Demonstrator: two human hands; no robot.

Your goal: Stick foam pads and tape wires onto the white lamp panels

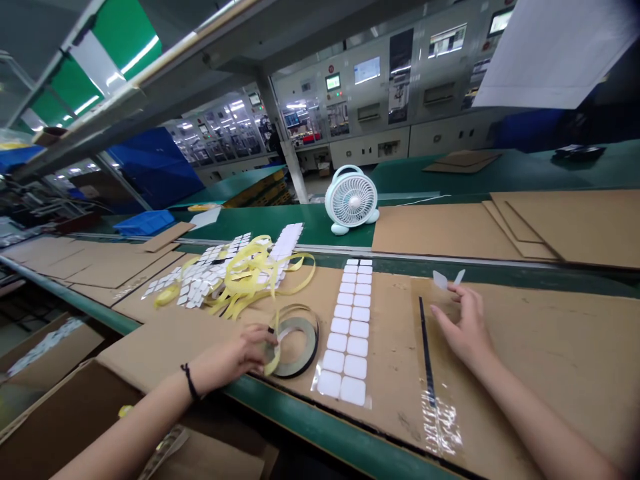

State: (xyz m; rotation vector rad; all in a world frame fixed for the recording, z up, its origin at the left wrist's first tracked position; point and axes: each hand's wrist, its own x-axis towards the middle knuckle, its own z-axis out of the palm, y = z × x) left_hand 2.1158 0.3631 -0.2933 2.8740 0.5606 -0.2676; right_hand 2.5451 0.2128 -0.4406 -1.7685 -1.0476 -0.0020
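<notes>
My left hand (247,350) grips the edge of a narrow tape roll (295,341), and a yellow liner strip (273,353) curls from it. My right hand (465,327) pinches a small white pad (440,280) above a clear plastic film (437,353), which has a dark strip (427,353) lying along it. Between the hands, a double row of white rounded pads (347,333) sits on backing film on the cardboard sheet (395,400). Farther left, loose white pads (200,283) lie under tangled yellow liner (250,277).
The cardboard lies on a green workbench with a raised edge (320,427). A small white fan (351,200) stands beyond a metal rail (400,253). A blue bin (145,223) sits at the back left, an open cardboard box (60,413) lies below the near edge, and machine cabinets (390,100) line the back.
</notes>
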